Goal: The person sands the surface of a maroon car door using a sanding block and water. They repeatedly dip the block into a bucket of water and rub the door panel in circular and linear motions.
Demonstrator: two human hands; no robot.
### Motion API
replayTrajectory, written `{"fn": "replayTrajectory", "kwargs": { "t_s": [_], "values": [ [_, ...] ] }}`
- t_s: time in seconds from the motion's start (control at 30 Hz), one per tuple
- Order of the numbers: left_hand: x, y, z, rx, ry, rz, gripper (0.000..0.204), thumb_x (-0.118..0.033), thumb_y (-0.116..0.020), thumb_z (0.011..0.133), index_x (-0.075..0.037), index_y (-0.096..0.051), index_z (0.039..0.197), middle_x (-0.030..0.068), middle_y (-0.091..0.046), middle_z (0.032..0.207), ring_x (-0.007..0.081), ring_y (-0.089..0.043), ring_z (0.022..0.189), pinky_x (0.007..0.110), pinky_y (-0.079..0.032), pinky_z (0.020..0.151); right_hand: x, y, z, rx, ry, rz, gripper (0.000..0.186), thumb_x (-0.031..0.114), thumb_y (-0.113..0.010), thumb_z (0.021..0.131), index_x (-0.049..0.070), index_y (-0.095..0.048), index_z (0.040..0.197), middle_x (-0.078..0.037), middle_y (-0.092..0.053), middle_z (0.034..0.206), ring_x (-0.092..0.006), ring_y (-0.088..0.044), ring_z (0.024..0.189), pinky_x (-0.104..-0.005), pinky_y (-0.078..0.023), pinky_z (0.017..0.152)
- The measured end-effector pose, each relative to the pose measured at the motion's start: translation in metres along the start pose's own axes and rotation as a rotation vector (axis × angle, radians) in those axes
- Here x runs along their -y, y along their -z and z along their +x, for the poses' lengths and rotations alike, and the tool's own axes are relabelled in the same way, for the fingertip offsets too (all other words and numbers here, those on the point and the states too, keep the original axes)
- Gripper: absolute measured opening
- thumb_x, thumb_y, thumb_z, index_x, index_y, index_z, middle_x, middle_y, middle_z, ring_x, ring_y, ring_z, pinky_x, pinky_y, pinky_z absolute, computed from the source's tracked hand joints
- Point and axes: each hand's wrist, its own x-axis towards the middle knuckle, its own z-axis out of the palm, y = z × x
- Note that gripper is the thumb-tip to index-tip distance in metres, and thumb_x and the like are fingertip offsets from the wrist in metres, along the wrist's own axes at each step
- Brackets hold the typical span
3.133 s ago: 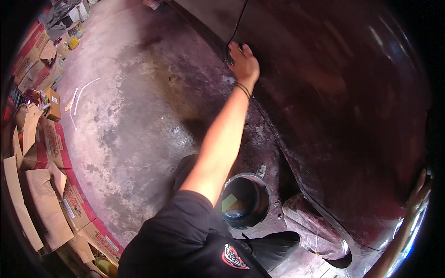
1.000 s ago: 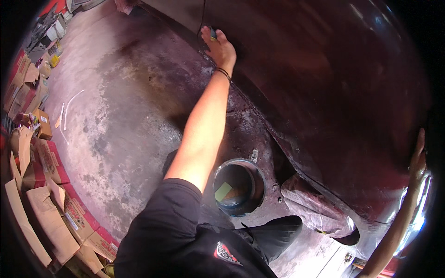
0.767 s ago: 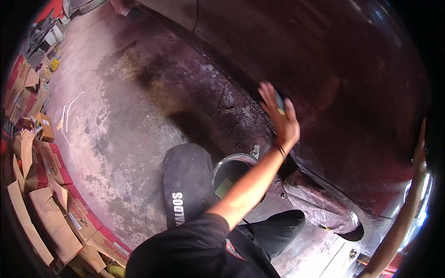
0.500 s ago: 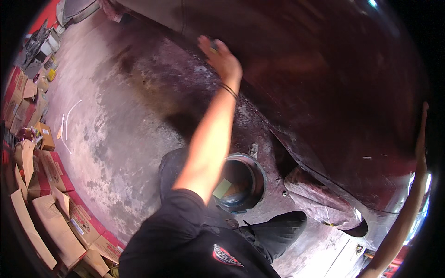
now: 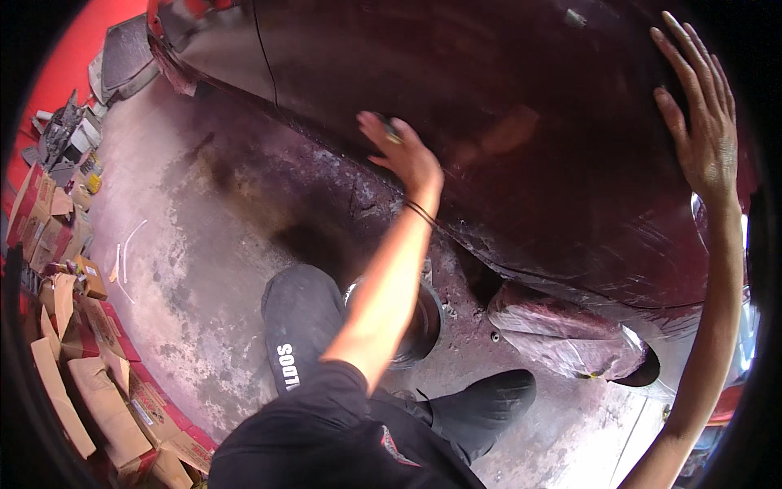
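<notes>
A glossy dark maroon car body panel fills the upper right. My left hand is over its lower part, fingers bent round a small dark pad with a yellowish edge. Motion blurs those fingertips, and the pad's exact kind is unclear. Higher up on the right, my right hand lies against the panel, fingers stretched out and holding nothing. Below my left forearm stands a round bucket, partly hidden by the arm.
A wheel under a pale, stained cover sits at the panel's lower edge. Opened cardboard boxes line the left side, with dark scrap parts beyond them. The concrete floor is stained. My bent knees flank the bucket.
The view has shifted, bringing my right hand fully into sight. My left hand has moved over the panel with the pad. My forearm now hides more of the bucket, including the yellowish piece seen there.
</notes>
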Motion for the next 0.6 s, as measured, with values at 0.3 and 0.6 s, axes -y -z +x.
{"fn": "replayTrajectory", "kwargs": {
  "t_s": [0.3, 0.6],
  "values": [
    [-0.042, -0.030, -0.151, 0.104, -0.058, 0.025, 0.078, -0.054, -0.024, 0.115, -0.007, -0.004, 0.174, 0.0159, 0.002, 0.182, 0.0345, 0.005, 0.168, 0.069, 0.008, 0.126, -0.002, -0.069, 0.007, -0.493, 0.077, 0.027, 0.054, 0.060, -0.049, 0.108, 0.019, -0.066, 0.139, -0.013, -0.061, 0.150, -0.0398, -0.055, 0.141, -0.0642, -0.040, 0.114],
    [-0.067, 0.011, 0.078, -0.042, 0.055, -0.108, 0.087, -0.069, -0.016, 0.111, -0.009, -0.010, 0.173, 0.0119, -0.005, 0.182, 0.0323, 0.002, 0.168, 0.070, 0.005, 0.126, 0.010, 0.002, 0.002, 0.053, -0.168, 0.156, 0.048, 0.037, -0.065, 0.098, 0.011, -0.064, 0.139, -0.014, -0.054, 0.158, -0.0350, -0.042, 0.154, -0.0572, -0.027, 0.129]
  ]
}}
